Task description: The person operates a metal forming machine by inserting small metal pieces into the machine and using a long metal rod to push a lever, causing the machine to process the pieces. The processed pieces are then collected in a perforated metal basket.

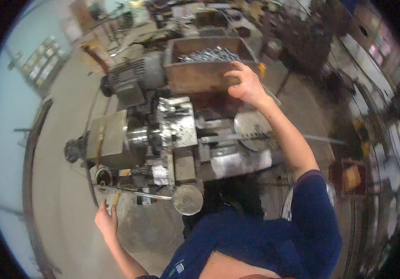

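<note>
wooden box (200, 76): brown, open-topped, sitting behind the lathe, holding shiny metal pieces (209, 55). lever handle (115, 199): wooden grip on a steel rod, jutting out at the machine's front.

One wooden box (204, 69) is seen at twelve o'clock, holding metal parts (209, 55) too many to be counted. One machine (163, 139) and two hands are counted.

I see the machine (163, 139) in the middle of the scene, standing on the floor (65, 186). The box (204, 69) sits at its far side, with metal parts (209, 55) in it. The motor (132, 76) lies left of the box. My right hand (245, 86) rests on the box's near right rim. My left hand (107, 218) is near left, on the lever (135, 191). The round handwheel (187, 200) is right of it.
</note>
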`<action>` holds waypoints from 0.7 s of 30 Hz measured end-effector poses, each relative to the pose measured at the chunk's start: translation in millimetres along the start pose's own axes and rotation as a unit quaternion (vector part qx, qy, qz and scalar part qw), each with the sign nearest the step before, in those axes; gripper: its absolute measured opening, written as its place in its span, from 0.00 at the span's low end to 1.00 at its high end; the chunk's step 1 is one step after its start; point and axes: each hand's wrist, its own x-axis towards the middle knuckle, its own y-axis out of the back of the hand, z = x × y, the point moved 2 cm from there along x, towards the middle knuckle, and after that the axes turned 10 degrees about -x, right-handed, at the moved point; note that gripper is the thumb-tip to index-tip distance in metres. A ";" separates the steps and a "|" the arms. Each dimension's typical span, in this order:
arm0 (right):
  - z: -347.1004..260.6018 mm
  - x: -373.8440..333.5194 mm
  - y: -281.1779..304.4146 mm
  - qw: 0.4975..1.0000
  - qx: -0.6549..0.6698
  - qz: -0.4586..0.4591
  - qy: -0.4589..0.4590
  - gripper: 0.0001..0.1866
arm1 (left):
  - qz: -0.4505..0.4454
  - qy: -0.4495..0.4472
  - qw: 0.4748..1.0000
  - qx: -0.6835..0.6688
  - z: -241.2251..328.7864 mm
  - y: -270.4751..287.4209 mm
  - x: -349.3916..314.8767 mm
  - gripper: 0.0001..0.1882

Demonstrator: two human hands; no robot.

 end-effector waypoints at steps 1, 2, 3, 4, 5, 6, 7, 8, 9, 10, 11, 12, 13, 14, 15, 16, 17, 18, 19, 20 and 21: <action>17.7 -22.5 2.4 1.000 -0.008 -0.003 -0.014 0.21 | -0.032 -0.029 0.997 -0.065 22.6 -0.4 6.3 0.19; 37.0 -48.2 8.9 0.999 -0.025 -0.008 -0.034 0.20 | -0.073 -0.061 0.986 -0.135 50.2 -5.4 15.1 0.19; 53.2 -76.9 14.5 0.998 -0.037 -0.014 -0.055 0.19 | -0.118 -0.087 0.969 -0.199 70.7 -14.4 22.2 0.18; 61.7 -103.3 23.9 0.993 -0.049 -0.018 -0.102 0.18 | -0.088 -0.167 0.966 -0.178 83.6 -27.6 25.4 0.15; 74.4 -134.8 30.2 0.986 -0.048 -0.050 -0.149 0.18 | -0.112 -0.150 0.960 -0.210 93.3 -42.4 28.7 0.15; 86.4 -164.6 37.9 0.977 -0.048 -0.080 -0.193 0.18 | -0.136 -0.129 0.952 -0.241 102.9 -58.4 31.1 0.15; 95.9 -191.3 43.6 0.966 -0.041 -0.109 -0.230 0.18 | -0.154 -0.099 0.946 -0.266 106.0 -72.6 28.2 0.14; 108.0 -222.2 46.5 0.965 -0.050 -0.111 -0.234 0.19 | -0.121 -0.138 0.908 -0.377 82.3 -116.7 28.4 0.14; 117.5 -262.8 56.3 0.921 -0.103 -0.204 -0.315 0.18 | -0.174 -0.119 0.916 -0.342 88.6 -146.5 30.5 0.12; 123.2 -301.7 69.9 0.862 -0.147 -0.289 -0.389 0.18 | -0.269 -0.135 0.926 -0.229 111.5 -144.3 34.7 0.11; 126.4 -339.5 82.7 0.792 -0.182 -0.369 -0.452 0.18 | -0.347 -0.150 0.919 -0.108 131.1 -136.9 38.1 0.11; 129.1 -388.2 85.9 0.835 -0.157 -0.301 -0.433 0.17 | -0.342 -0.148 0.899 -0.232 120.6 -147.9 43.2 0.09; 125.6 -432.6 84.5 0.874 -0.132 -0.231 -0.407 0.15 | -0.343 -0.098 0.870 -0.341 111.3 -159.6 45.7 0.08; 106.8 -454.9 87.1 0.843 -0.147 -0.278 -0.435 0.14 | -0.324 -0.099 0.884 -0.324 120.6 -152.4 44.1 0.08; 91.2 -471.9 89.2 0.811 -0.161 -0.324 -0.459 0.13 | -0.300 -0.098 0.898 -0.307 130.1 -143.5 41.8 0.09; 88.2 -502.3 80.7 0.787 -0.137 -0.359 -0.483 0.13 | -0.309 -0.086 0.893 -0.316 126.4 -146.8 42.9 0.09; 85.4 -528.9 69.5 0.761 -0.113 -0.395 -0.503 0.15 | -0.316 -0.072 0.889 -0.324 118.3 -151.8 44.5 0.09; 69.7 -530.4 63.4 0.743 -0.135 -0.417 -0.505 0.14 | -0.321 -0.057 0.885 -0.332 112.3 -154.1 44.7 0.10; 52.3 -524.0 60.0 0.726 -0.158 -0.439 -0.506 0.14 | -0.317 -0.078 0.894 -0.309 113.9 -152.4 44.2 0.10; 42.2 -515.6 58.3 0.729 -0.126 -0.522 -0.424 0.13 | -0.311 -0.098 0.901 -0.286 117.5 -150.7 44.3 0.10; 32.5 -504.7 55.5 0.717 -0.143 -0.549 -0.406 0.13 | -0.306 -0.118 0.908 -0.263 118.3 -149.1 43.5 0.09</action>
